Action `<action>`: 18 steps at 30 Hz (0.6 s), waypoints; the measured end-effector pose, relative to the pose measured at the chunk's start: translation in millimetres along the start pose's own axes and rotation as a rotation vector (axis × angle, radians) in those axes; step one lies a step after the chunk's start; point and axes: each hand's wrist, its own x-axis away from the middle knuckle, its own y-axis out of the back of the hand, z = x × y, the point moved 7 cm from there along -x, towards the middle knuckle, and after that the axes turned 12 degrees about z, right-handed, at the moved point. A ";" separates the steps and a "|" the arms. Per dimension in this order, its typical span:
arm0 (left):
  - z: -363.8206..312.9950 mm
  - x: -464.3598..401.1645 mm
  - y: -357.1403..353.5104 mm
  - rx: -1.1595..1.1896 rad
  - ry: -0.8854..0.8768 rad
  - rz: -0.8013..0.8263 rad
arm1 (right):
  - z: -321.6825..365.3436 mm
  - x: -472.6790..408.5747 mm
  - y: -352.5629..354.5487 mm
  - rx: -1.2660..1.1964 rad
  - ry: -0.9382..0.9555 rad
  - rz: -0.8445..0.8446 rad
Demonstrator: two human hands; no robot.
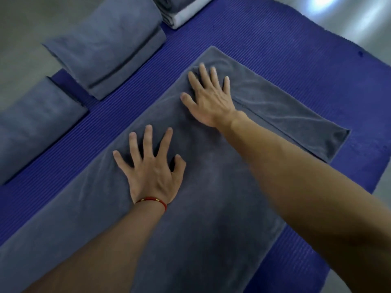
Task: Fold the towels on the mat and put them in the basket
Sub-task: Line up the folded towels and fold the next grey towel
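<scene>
Fingers (148,136) of the left hand (151,172) are splayed wide and press flat on the grey towel (211,197) near its middle; those of the right hand (209,98) lie straight, slightly fanned, flat on the cloth farther away. Neither hand pinches or grips anything — both simply bear down on the fabric. A red cord bracelet (152,200) circles the left wrist.

That towel lies spread along the blue ribbed mat (285,49), already doubled lengthwise, it seems, with a hemmed edge showing beside the right wrist. Three folded towels (105,47) sit along the mat's far left edge, and a stack with a pale layer (184,15) lies at the top. No basket is in view.

Judging by its drape and fine wrinkles, the towel is soft, limp and light, with a plush nap that should cling to the ribbed mat rather than slide. It will sag if lifted by one point, so taking it at two corners of a short end — pinched between thumb and fingers — looks the soundest hold for the next fold.

No brand, label or legible writing shows anywhere.
</scene>
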 end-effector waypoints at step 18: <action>3.6 -6.9 -5.9 0.030 -0.026 0.158 | 70.6 286.8 -147.9 -0.025 -0.073 -0.021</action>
